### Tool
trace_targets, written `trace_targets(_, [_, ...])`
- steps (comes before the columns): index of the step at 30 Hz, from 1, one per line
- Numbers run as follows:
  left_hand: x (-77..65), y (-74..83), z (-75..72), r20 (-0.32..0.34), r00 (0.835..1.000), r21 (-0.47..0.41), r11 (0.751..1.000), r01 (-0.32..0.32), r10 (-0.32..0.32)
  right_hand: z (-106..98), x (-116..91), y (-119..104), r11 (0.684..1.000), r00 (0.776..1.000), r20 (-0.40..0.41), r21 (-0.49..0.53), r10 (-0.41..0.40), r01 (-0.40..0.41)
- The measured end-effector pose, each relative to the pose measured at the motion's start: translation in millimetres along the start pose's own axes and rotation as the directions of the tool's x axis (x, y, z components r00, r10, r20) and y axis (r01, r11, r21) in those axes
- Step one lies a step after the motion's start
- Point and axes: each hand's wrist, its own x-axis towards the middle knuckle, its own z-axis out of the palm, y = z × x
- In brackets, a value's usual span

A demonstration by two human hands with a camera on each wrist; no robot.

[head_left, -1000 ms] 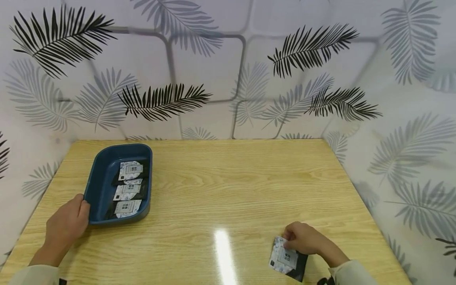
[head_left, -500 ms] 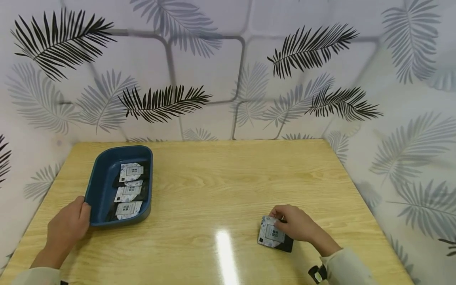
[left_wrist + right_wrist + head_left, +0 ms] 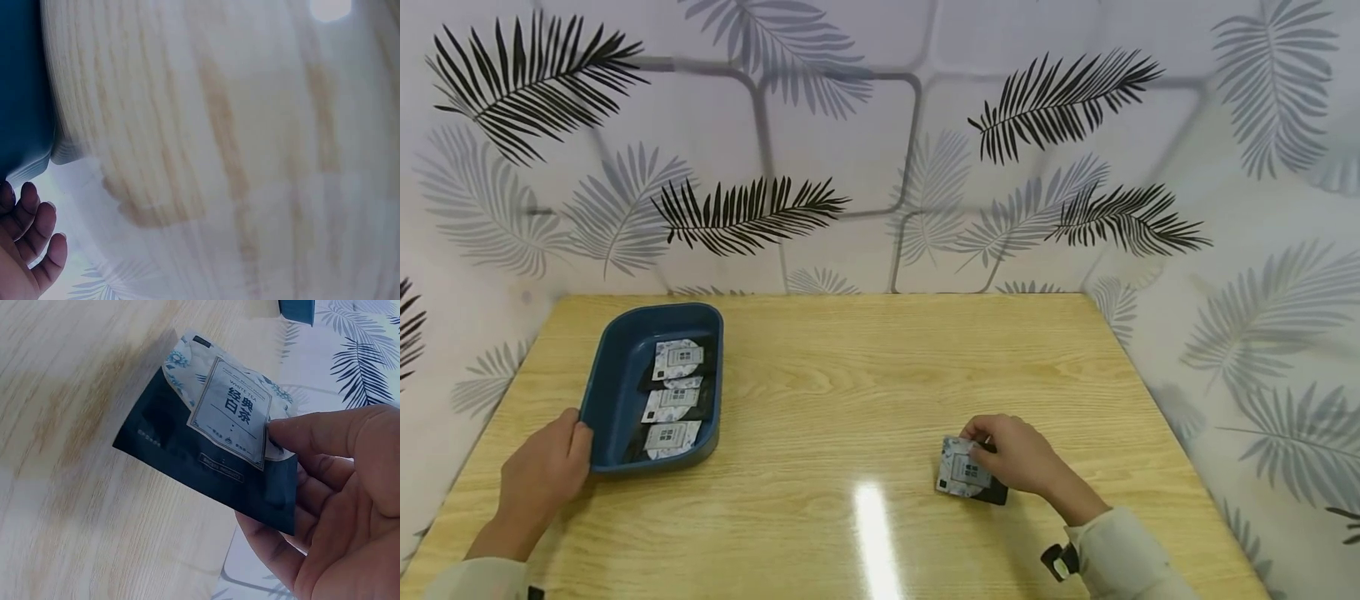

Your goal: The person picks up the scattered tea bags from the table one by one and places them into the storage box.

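Observation:
My right hand (image 3: pixel 1018 458) pinches a white tea bag packet (image 3: pixel 962 467) between thumb and fingers, above the table. The right wrist view shows the packet (image 3: pixel 231 412) as dark with a white-and-blue floral panel, a "WHITE TEA" label and Chinese characters, its lower corners sticking out freely. On the left, a blue tray (image 3: pixel 613 400) stands on the table. My left hand (image 3: pixel 542 475) grips its near left edge; in the left wrist view the fingers (image 3: pixel 40 228) curl by the tray's corner, the thumb hidden. Several similar packets (image 3: pixel 673 404) lie in a column inside the tray.
The wood-grain table (image 3: pixel 820 375) spreads between the tray and my right hand, with a bright light reflection near its front. Behind and beside it rises a pale wall covering (image 3: pixel 850 167) printed with feathery leaves.
My right hand has moved away from the table's near edge, up and slightly left in the head view, carrying the packet, which has turned slightly. My left hand and the tray stay put.

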Motion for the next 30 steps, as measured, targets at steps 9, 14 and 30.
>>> trace_targets(9, [0.6, -0.1, -1.3, 0.027, 1.000, 0.016, 1.000, -0.001, 0.000, 5.8, 12.6, -8.0, 0.999, 0.999, -0.022, -0.018, -0.039, 0.038])
trace_targets(14, [0.5, -0.4, -1.6, 0.030, 1.000, 0.018, 1.000, 0.007, -0.007, 3.5, 21.1, -17.0, 0.998, 0.998, -0.012, -0.022, -0.055, 0.054])
trace_targets(30, [0.3, -0.2, -0.3, 0.021, 1.000, 0.019, 1.000, 0.017, -0.017, 7.9, 43.3, -38.3, 0.993, 0.994, -0.003, -0.041, -0.109, 0.109])
